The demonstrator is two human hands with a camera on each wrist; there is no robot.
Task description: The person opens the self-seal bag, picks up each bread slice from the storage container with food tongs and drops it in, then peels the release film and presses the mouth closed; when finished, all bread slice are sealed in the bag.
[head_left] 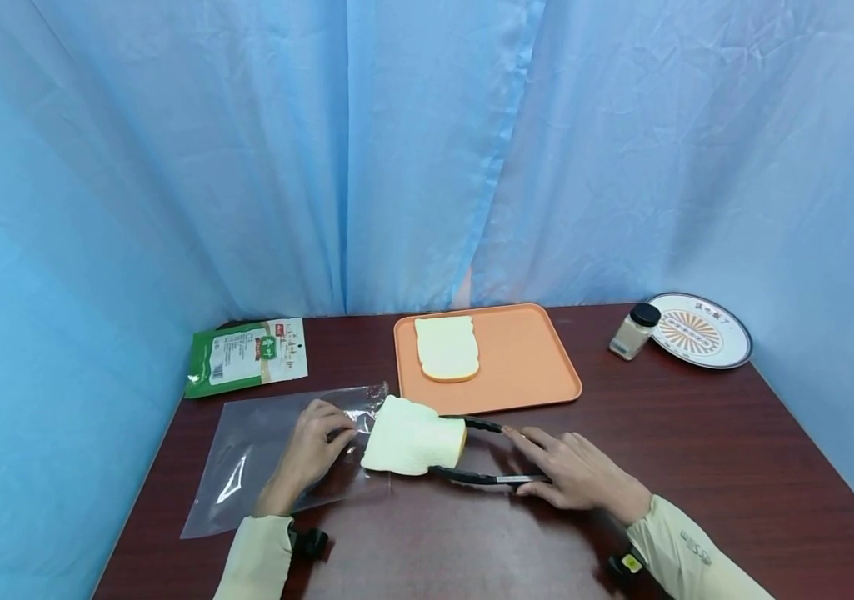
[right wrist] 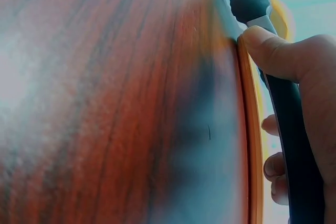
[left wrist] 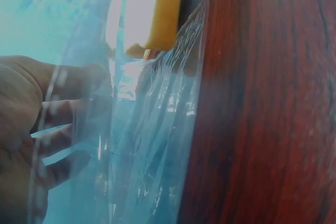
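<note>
Bread slice [head_left: 406, 437]: between tongs [head_left: 471, 477], just off front-left corner of tray [head_left: 524, 358]; entry into clear bag [head_left: 256, 450] cannot be told. Right hand [head_left: 578, 471]: grips tongs. Left hand [head_left: 312, 446]: pinches bag, fingers [left wrist: 60, 111] dim through it. Table [head_left: 726, 442]: front edge cut off.

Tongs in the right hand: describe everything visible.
The tongs are black with two long arms; the arm nearer the person carries a light strip. In the right-wrist view, a pale band sits behind a rounded, ridged tip. Material looks like plastic, but I can't confirm it. They lie roughly crosswise over the table, arms spread, the tip ends at opposite sides of a bread slice, which narrows between them. The right hand grips the arms; it hides where they join.
</note>
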